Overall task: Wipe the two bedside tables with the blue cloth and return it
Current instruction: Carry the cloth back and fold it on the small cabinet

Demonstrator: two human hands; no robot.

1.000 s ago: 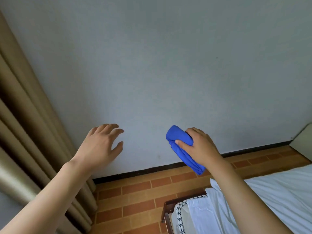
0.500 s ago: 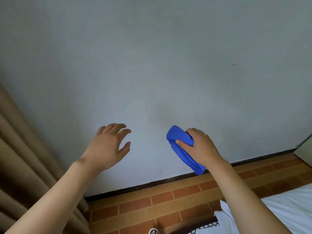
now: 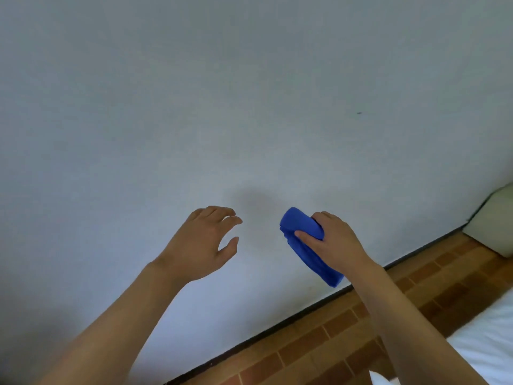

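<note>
My right hand (image 3: 331,241) grips a bunched blue cloth (image 3: 306,247), thumb across its front, and the cloth's tail hangs down below my palm. My left hand (image 3: 205,241) floats in the air to the left of it, fingers loosely spread and holding nothing. Both hands are raised in front of a plain pale wall (image 3: 222,107). A pale boxy corner (image 3: 494,220) shows at the right edge by the wall; I cannot tell whether it is a bedside table.
A brick-patterned tile floor (image 3: 333,337) runs along a dark skirting strip (image 3: 277,326) at the wall's base. White bed linen (image 3: 488,337) fills the lower right corner.
The view has swung right: the curtain at the left and the bed frame have left the picture. My hands hold the same pose, a little closer together.
</note>
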